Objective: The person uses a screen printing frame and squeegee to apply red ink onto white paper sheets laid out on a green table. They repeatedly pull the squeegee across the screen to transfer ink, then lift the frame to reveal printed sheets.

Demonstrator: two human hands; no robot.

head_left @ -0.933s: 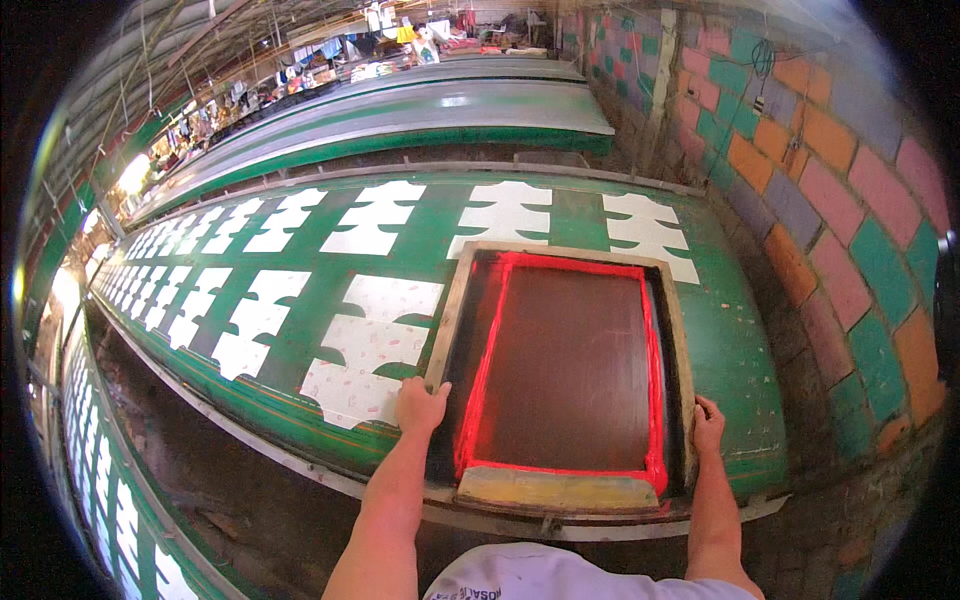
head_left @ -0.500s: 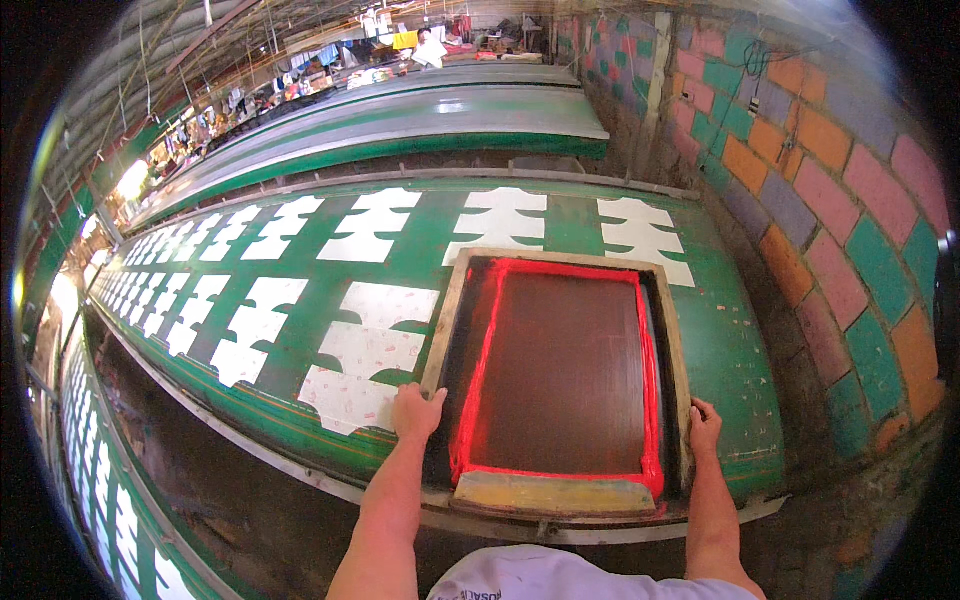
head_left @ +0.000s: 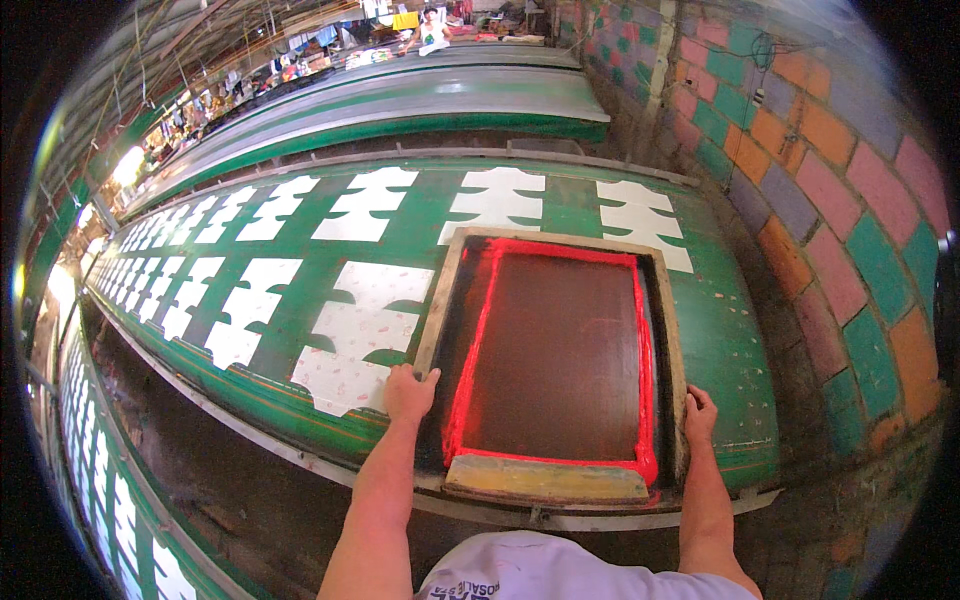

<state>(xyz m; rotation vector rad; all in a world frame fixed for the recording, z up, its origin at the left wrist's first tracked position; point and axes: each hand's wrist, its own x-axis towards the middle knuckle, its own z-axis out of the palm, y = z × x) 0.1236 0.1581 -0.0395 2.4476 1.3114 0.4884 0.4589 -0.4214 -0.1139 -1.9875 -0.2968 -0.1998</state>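
Note:
A screen printing frame [head_left: 430,325] with a wooden border lies in front of me on a long green table [head_left: 725,360]. Its dark mesh [head_left: 555,350] is edged with bright red ink [head_left: 645,370]. A yellowish wooden squeegee [head_left: 545,478] rests across the near end inside the frame. My left hand [head_left: 408,392] is closed on the left side of the wood, thumb toward the mesh. On the opposite side, my right hand [head_left: 700,415] has its fingers bent at the outer edge, holding the frame. White cut fabric pieces [head_left: 360,325] lie flat just left of the frame.
More white fabric pieces [head_left: 365,205] run in two rows down the table. Beyond stands another long table [head_left: 480,95], with a person [head_left: 433,33] at the far end. A painted block wall [head_left: 830,200] rises at right. At lower left is another table with white pieces [head_left: 130,530].
The whole scene sits slightly higher in the picture, as my view has tilted a little. Both hands stay on the sides of the frame. The far person's posture has shifted.

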